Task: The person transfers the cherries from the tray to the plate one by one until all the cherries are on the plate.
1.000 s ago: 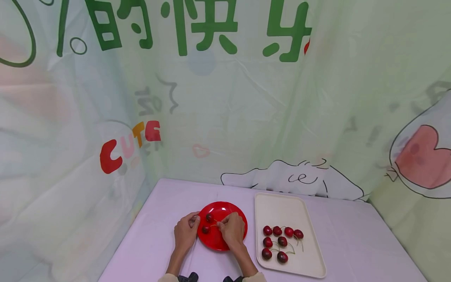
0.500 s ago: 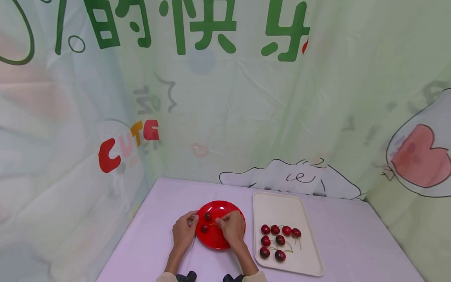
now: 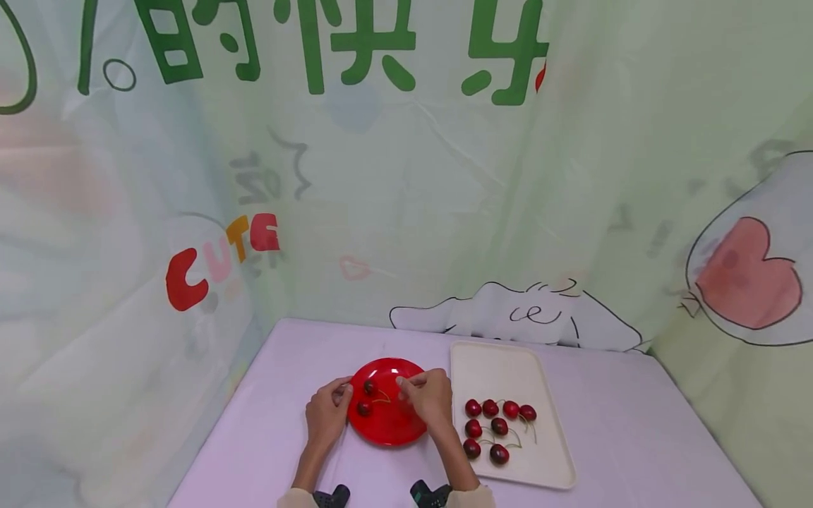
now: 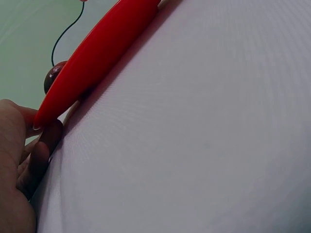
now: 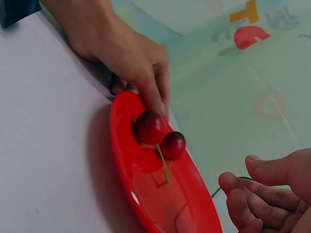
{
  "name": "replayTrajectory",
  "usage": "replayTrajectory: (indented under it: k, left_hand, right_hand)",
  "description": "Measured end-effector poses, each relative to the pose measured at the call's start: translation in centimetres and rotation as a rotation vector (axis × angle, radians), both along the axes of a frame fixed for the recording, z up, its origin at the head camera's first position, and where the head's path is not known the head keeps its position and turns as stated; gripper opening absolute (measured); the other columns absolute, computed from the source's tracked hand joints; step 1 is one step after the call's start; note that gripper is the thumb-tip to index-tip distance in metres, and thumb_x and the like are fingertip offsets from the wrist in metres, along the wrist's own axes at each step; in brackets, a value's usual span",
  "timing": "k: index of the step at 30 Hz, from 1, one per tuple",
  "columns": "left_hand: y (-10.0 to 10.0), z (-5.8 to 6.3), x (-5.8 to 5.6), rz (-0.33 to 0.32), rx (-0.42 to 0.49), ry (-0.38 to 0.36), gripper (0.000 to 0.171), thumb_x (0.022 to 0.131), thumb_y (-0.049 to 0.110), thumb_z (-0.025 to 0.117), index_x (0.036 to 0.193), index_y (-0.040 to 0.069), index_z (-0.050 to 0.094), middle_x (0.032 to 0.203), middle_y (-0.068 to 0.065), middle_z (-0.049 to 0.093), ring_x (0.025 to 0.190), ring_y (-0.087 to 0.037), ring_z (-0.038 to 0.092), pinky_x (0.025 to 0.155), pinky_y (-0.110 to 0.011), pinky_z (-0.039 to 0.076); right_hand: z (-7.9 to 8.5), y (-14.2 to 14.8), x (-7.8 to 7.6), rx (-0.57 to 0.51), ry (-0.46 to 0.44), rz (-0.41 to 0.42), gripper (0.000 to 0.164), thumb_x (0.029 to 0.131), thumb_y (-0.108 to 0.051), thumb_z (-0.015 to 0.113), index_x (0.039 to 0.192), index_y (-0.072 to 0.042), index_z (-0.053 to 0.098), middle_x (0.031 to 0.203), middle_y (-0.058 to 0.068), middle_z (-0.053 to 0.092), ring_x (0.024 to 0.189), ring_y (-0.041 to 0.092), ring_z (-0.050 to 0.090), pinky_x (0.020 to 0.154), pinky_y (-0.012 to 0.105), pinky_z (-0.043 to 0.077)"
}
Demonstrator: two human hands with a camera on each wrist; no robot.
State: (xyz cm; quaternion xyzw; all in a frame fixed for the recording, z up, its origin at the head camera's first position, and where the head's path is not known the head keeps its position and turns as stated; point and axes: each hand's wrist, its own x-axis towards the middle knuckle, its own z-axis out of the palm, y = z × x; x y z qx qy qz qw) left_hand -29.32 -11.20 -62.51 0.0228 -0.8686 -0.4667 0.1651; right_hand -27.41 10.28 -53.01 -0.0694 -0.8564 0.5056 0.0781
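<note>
A red plate (image 3: 389, 429) lies on the table, and two dark red cherries (image 3: 364, 408) sit in its left part. Their thin stems meet at one end, as the right wrist view shows. With the thumb at the rim and the fingers underneath, my left hand (image 3: 325, 416) pinches the plate's left edge. My right hand (image 3: 432, 398) hovers over the plate's right side, its thumb (image 5: 272, 167) and forefinger apart and nothing between them. In the left wrist view, one cherry (image 4: 52, 77) peeks over the rim of the tilted-looking plate.
Right of the plate is a cream tray (image 3: 495, 367) with several cherries (image 3: 499, 426) in rows in its lower left part. A printed curtain (image 3: 406, 176) hangs behind and beside the pale lilac table (image 3: 610, 423).
My right hand has let go of the cherry stems and drawn back up and right. The left hand still holds the plate's rim. The head view has shifted slightly.
</note>
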Motion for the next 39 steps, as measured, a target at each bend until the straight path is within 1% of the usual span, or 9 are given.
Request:
replayTrajectory:
  k: [6, 12, 17, 21, 25, 30, 35, 37, 39]
  left_hand:
    - [0.2, 0.4, 0.1, -0.006, 0.011, -0.007, 0.027, 0.107, 0.02, 0.07, 0.131, 0.013, 0.079, 0.106, -0.007, 0.083, 0.065, -0.008, 0.056, 0.066, -0.024, 0.044]
    - [0.5, 0.8, 0.4, -0.005, 0.01, -0.012, 0.027, 0.107, 0.02, 0.07, 0.132, 0.011, 0.079, 0.106, -0.008, 0.084, 0.065, -0.008, 0.056, 0.066, -0.024, 0.044]
    - [0.5, 0.8, 0.5, -0.009, 0.014, -0.015, 0.028, 0.107, 0.019, 0.07, 0.133, 0.01, 0.078, 0.108, -0.01, 0.084, 0.062, -0.008, 0.057, 0.067, -0.024, 0.045]
    - [0.4, 0.6, 0.5, -0.004, 0.006, -0.022, 0.028, 0.108, 0.019, 0.069, 0.133, 0.012, 0.078, 0.108, -0.01, 0.083, 0.06, -0.007, 0.057, 0.065, -0.023, 0.045]
    - [0.5, 0.3, 0.5, -0.006, 0.006, -0.017, 0.028, 0.107, 0.019, 0.07, 0.132, 0.012, 0.079, 0.106, -0.009, 0.083, 0.059, -0.007, 0.055, 0.062, -0.023, 0.044]
    - [0.5, 0.2, 0.8, -0.009, 0.008, -0.02, 0.028, 0.106, 0.019, 0.071, 0.132, 0.011, 0.079, 0.104, -0.009, 0.083, 0.057, -0.008, 0.055, 0.059, -0.023, 0.044]
    - [0.4, 0.2, 0.8, 0.0, 0.0, -0.038, 0.029, 0.107, 0.022, 0.07, 0.133, 0.014, 0.079, 0.108, -0.008, 0.083, 0.063, -0.01, 0.056, 0.064, -0.024, 0.044]
    - [0.4, 0.2, 0.8, 0.004, -0.008, -0.044, 0.029, 0.108, 0.022, 0.07, 0.134, 0.014, 0.078, 0.109, -0.008, 0.084, 0.065, -0.01, 0.056, 0.066, -0.024, 0.044]
    - [0.4, 0.3, 0.9, 0.005, -0.009, -0.044, 0.029, 0.107, 0.022, 0.07, 0.134, 0.013, 0.078, 0.11, -0.009, 0.084, 0.067, -0.01, 0.057, 0.067, -0.025, 0.044]
  right_hand:
    - [0.5, 1.3, 0.0, -0.037, -0.023, -0.039, 0.018, 0.097, -0.019, 0.084, 0.1, -0.002, 0.086, 0.078, 0.01, 0.081, 0.071, 0.015, 0.072, 0.076, 0.037, 0.066]
    - [0.9, 2.9, 0.3, -0.073, -0.051, -0.081, 0.02, 0.097, -0.018, 0.084, 0.103, 0.001, 0.085, 0.082, 0.012, 0.082, 0.073, 0.015, 0.074, 0.073, 0.034, 0.065]
    - [1.3, 4.4, 0.8, -0.088, -0.056, -0.114, 0.02, 0.097, -0.017, 0.083, 0.104, 0.002, 0.085, 0.084, 0.014, 0.082, 0.075, 0.022, 0.077, 0.065, 0.026, 0.059]
    - [1.4, 5.7, 1.1, -0.106, -0.043, -0.139, 0.021, 0.098, -0.016, 0.081, 0.106, 0.003, 0.084, 0.086, 0.018, 0.083, 0.077, 0.027, 0.078, 0.063, 0.024, 0.053]
    - [1.7, 7.2, 1.6, -0.113, -0.03, -0.174, 0.021, 0.099, -0.017, 0.081, 0.107, 0.002, 0.085, 0.088, 0.018, 0.083, 0.075, 0.021, 0.075, 0.062, 0.026, 0.049]
    - [1.5, 9.0, 2.4, -0.134, -0.017, -0.192, 0.021, 0.099, -0.016, 0.081, 0.106, 0.003, 0.084, 0.086, 0.018, 0.083, 0.073, 0.015, 0.07, 0.06, 0.026, 0.049]
    - [1.1, 11.0, 2.8, -0.098, 0.024, -0.213, 0.019, 0.097, -0.016, 0.082, 0.101, 0.002, 0.085, 0.083, 0.016, 0.083, 0.071, 0.009, 0.069, 0.064, 0.023, 0.048]
    - [1.0, 11.7, 2.8, -0.084, 0.02, -0.236, 0.02, 0.096, -0.017, 0.082, 0.101, 0.002, 0.085, 0.083, 0.015, 0.083, 0.071, 0.012, 0.071, 0.065, 0.025, 0.046]
    - [0.8, 12.6, 2.9, -0.076, 0.012, -0.253, 0.02, 0.096, -0.018, 0.083, 0.101, 0.0, 0.086, 0.082, 0.013, 0.083, 0.072, 0.011, 0.071, 0.068, 0.027, 0.046]
